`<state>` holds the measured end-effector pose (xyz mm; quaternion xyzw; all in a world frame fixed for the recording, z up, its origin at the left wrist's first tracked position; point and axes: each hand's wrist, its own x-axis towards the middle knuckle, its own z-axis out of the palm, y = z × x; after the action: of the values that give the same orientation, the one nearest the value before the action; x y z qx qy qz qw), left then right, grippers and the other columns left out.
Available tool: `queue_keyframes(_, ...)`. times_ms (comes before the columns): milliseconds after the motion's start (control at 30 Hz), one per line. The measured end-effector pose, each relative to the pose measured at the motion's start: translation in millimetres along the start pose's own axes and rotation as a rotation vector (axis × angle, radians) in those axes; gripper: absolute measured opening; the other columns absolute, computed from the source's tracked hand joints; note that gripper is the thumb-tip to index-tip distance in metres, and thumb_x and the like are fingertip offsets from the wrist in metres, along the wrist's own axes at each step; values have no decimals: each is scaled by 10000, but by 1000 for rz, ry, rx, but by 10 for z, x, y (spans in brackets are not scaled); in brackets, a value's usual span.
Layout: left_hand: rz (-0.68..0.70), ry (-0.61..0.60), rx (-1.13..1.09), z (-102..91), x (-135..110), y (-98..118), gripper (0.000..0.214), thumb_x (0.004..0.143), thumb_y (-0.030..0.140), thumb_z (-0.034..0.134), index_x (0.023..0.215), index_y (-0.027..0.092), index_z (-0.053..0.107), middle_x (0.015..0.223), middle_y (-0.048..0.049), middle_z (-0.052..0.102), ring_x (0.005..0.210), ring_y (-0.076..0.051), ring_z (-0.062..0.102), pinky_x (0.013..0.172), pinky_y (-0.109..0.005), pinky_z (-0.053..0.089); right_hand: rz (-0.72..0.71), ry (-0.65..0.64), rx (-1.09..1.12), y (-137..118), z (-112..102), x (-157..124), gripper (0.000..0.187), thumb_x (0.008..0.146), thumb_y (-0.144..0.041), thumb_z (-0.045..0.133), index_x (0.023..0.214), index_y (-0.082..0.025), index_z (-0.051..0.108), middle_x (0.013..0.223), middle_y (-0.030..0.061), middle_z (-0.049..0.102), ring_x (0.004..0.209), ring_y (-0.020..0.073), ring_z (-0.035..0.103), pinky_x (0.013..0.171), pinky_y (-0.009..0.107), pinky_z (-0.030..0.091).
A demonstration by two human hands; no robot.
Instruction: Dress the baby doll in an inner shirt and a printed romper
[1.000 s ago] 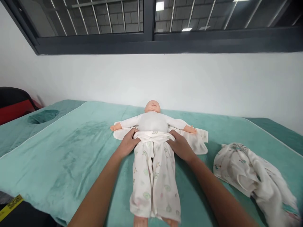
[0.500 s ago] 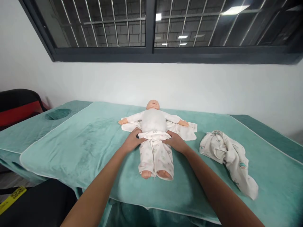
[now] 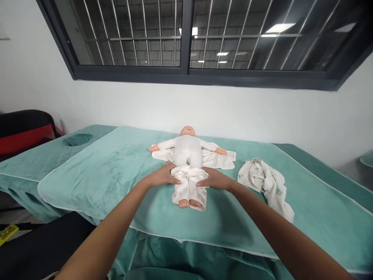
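Note:
A baby doll (image 3: pixel 188 147) with a white cloth body lies on its back, arms spread and feet toward me. White patterned baby pants (image 3: pixel 189 186) are bunched around its thighs and lower legs, with the feet showing at the cuffs. My left hand (image 3: pixel 164 174) grips the waistband on the left, thumb on top. Opposite it, my right hand (image 3: pixel 214 178) grips the right side of the waistband the same way. Under the doll's arms and back a white garment (image 3: pixel 220 159) is spread open.
A crumpled white printed garment (image 3: pixel 268 184) lies right of the doll. The green bed cover (image 3: pixel 110 175) has a face hole (image 3: pixel 78 139) at the left. A red and black chair (image 3: pixel 26 132) stands at the left, and a barred window (image 3: pixel 186 74) is above the bed.
Both hands have pulled the pants' waistband down from the doll's belly to its thighs, baring the crotch and hips. The view has shifted slightly.

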<state>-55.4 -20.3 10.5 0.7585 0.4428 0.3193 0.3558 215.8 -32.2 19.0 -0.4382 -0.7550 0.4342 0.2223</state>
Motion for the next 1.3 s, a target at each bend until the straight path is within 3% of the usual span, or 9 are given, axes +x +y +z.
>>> queue_keyframes(133, -9, 4, 106, 84, -101, 38, 197, 702, 390, 658, 708, 209, 583, 785, -6, 612, 800, -217, 570, 741, -295, 432, 81, 196, -3, 72, 115, 19, 257, 682, -413, 700, 823, -199, 691, 873, 14, 709, 866, 258, 617, 761, 339, 466)
queue_keyframes(333, -140, 142, 82, 184, -246, 56, 184, 800, 353, 509, 874, 188, 539, 834, -18, 590, 821, -220, 562, 737, -328, 443, 113, 264, 90, 87, 223, -86, 329, 797, -430, 580, 982, -161, 622, 971, 61, 689, 908, 243, 623, 768, 342, 482)
queue_keyframes(500, 28, -125, 7, 138, -565, 180, 822, 706, 328, 683, 1429, 233, 302, 1344, -97, 435, 1158, -252, 503, 946, -354, 442, 44, 31, 17, -29, 242, -434, 749, 681, -503, 752, 1282, -191, 433, 1265, 108, 555, 1122, 271, 550, 864, 355, 480)
queue_keyframes(600, 36, -225, 137, 209, -712, 277, 1150, 588, 341, 801, 1513, 285, 119, 1434, -125, 290, 1233, -315, 454, 965, -392, 441, 69, 42, -102, -94, 353, -556, 965, 537, -530, 840, 1308, -191, 370, 1252, 121, 554, 1094, 292, 555, 832, 362, 485)
queue_keyframes(767, -4, -170, 303, 306, -745, 514, 837, 709, 501, 694, 1436, 293, 337, 1303, -104, 490, 1099, -335, 555, 863, -402, 471, 118, 71, -319, -246, 462, -542, 568, 661, -614, 715, 1015, -194, 570, 937, 53, 662, 839, 255, 599, 719, 346, 452)
queue_keyframes(900, -4, -278, 135, 199, -725, 751, 475, 768, 389, 625, 1222, 263, 566, 1184, -50, 626, 1084, -304, 574, 902, -381, 458, 106, -173, 8, -380, 329, -564, 277, 736, -423, 694, 897, -199, 671, 930, 14, 692, 889, 238, 613, 773, 320, 461)
queue_keyframes(1067, -75, -504, -318, 18, -675, 909, 563, 688, 218, 668, 1241, 220, 563, 1192, -42, 647, 1123, -285, 571, 925, -373, 467, 127, -423, 404, -475, 86, -648, 415, 762, -454, 705, 1079, -188, 673, 1066, 49, 688, 985, 223, 625, 906, 345, 452)
queue_keyframes(1200, -85, -469, -418, -158, -555, 953, 572, 690, 213, 688, 1248, 228, 560, 1223, -50, 626, 1162, -278, 552, 944, -381, 455, 17, -435, 184, -665, -184, -641, 506, 793, -572, 639, 1109, -176, 639, 1078, 69, 657, 983, 214, 597, 844, 315, 444)
queue_keyframes(1300, -59, -625, -295, -327, -411, 1075, 609, 661, 278, 759, 1243, 247, 581, 1245, -60, 620, 1172, -296, 554, 929, -377, 466, 2, -439, -257, -916, -397, -589, 497, 757, -619, 644, 1011, -192, 639, 956, 40, 637, 851, 195, 566, 718, 283, 412)
